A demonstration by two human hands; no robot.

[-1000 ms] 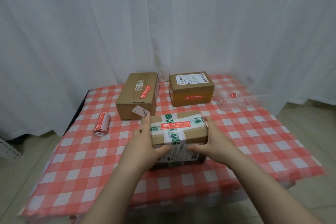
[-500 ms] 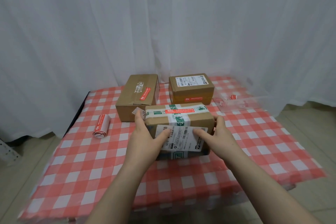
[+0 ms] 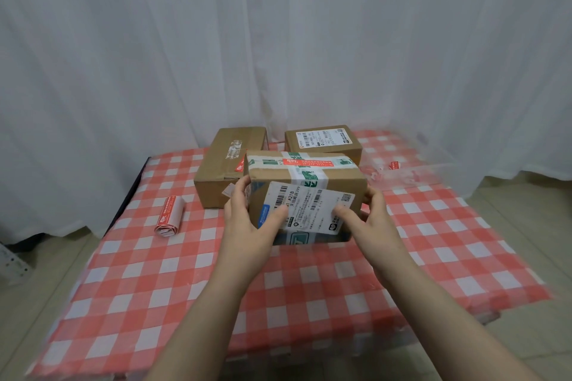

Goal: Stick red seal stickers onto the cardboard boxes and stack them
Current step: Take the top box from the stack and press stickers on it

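A cardboard box with green-and-white tape (image 3: 337, 181) is lifted off the table, a red seal sticker (image 3: 306, 162) across its top and a white shipping label on its near face. My left hand (image 3: 247, 219) grips its left side and my right hand (image 3: 370, 219) its right side. Behind it on the table stand a longer brown box (image 3: 223, 167) with a red sticker, partly hidden, and a smaller box (image 3: 323, 141) with a white label on top. A roll of red seal stickers (image 3: 169, 221) lies at the left.
The table wears a red-and-white checked cloth (image 3: 309, 281). A clear plastic bag (image 3: 411, 172) with a bit of red sticker lies at the back right. White curtains hang close behind the table. Floor shows at both sides.
Both hands have raised the taped box off the cloth and carried it away from me, toward the two boxes at the back. Its labelled front face now shows more.
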